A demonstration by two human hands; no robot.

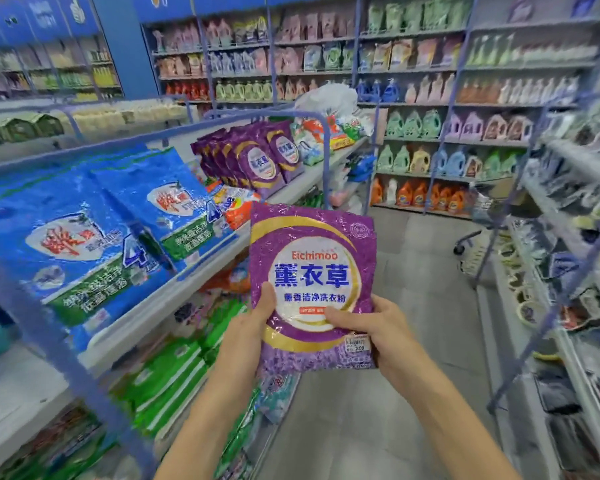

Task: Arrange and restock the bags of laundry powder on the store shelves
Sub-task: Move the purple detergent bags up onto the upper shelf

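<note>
Purple bag of laundry powder (pixel 312 271): you hold it upright at mid-frame, over the aisle floor (pixel 430 306), front face toward you, just right of the shelf (pixel 312 180) on your left. It touches no shelf.

Left hand (pixel 253 327): grip closed on the bag's lower left edge, thumb pressed on the front; fingers behind the bag, not visible.

Right hand (pixel 371 327): grip closed on the lower right edge, thumb laid across the front near the white price sticker (pixel 358 342); fingers likewise hidden.

Left shelf, same level as the bag: two large blue bags (pixel 84 244) leaning back at the near end; an orange bag (pixel 236 206) lying beyond them; farther along, a row of matching purple bags (pixel 257 157) standing upright, packed close.

Shelf below: green bags (pixel 167 372), stacked flat.

Far wall: shelves of detergent bottles (pixel 416 194), labels too blurred to read.
</note>
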